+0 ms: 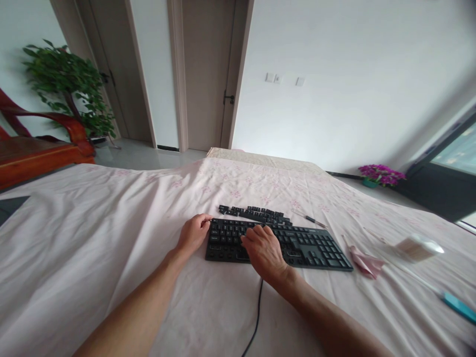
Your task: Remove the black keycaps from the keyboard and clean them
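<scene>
A black computer keyboard (314, 250) lies flat on the pink bedsheet, with several keys off its front rows and bare sockets showing. My left hand (195, 232) is closed at its back left corner, thumb and fingers pinching the edge. Over the middle of the keys is my right hand (263, 250), its fingers curled down and pressed together; whatever they hold, if anything, is hidden. Just behind the keyboard lie loose black keycaps (256, 214), in rough rows. A thin tool with a dark handle (309, 218) rests behind the keyboard's right half.
Right of the keyboard are a crumpled pink cloth (366, 263), a clear-lidded tub of cotton swabs (418, 248) and a teal-handled item (459, 306). A black cable (257, 317) runs from the keyboard toward me. The wrinkled bedsheet (148, 213) spreads around. A wooden chair (48, 141) stands far left.
</scene>
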Demonstrator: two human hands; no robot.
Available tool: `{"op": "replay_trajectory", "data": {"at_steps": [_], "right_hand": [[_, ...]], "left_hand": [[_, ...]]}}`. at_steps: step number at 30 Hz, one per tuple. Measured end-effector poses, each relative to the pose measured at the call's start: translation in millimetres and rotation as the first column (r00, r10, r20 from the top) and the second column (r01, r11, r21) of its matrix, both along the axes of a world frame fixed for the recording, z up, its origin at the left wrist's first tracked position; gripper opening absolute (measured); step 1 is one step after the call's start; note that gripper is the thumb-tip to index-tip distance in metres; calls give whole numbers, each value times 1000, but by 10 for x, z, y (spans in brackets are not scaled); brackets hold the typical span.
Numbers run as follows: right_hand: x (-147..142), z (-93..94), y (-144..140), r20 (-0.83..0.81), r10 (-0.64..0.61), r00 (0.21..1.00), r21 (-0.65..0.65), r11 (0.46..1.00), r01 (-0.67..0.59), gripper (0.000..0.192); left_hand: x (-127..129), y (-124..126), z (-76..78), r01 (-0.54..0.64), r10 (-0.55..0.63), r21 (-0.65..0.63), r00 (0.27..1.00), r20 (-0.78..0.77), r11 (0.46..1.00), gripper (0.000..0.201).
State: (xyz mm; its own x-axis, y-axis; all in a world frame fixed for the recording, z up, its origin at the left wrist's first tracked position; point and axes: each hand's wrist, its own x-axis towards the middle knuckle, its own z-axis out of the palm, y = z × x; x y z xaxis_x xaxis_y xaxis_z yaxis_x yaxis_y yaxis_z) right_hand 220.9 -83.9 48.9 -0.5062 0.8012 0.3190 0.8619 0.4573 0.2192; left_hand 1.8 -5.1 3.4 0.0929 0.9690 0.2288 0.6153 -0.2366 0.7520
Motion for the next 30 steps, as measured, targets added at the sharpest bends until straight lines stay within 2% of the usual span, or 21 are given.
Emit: {"op": "replay_trajectory", "data": {"at_steps": [10, 17, 21, 26, 30], "right_hand": [[-77, -23, -86, 70, -13, 997, 30, 1000, 11, 13], [-145, -20, -181, 117, -13, 993, -30, 999, 16, 24], [-90, 46, -144, 72, -24, 997, -104, 994, 31, 23], [212, 241, 200, -182, -135, 974, -224, 970, 92, 25], [437, 336, 705, -252, -317, 914, -245, 935, 257, 26]], "left_hand": [[-1, -18, 28, 5, -5, 9, 1000, -8, 1000, 28], [-4, -4, -10, 1, -1, 21, 1000, -8, 1000, 28], [-11, 12, -39, 5, -5, 20, 1000, -6, 1000, 28], [-10, 18, -41, 5, -5, 15, 1000, 9, 1000, 28], [-3, 13, -31, 4, -4, 12, 999, 33, 1000, 28]]}}
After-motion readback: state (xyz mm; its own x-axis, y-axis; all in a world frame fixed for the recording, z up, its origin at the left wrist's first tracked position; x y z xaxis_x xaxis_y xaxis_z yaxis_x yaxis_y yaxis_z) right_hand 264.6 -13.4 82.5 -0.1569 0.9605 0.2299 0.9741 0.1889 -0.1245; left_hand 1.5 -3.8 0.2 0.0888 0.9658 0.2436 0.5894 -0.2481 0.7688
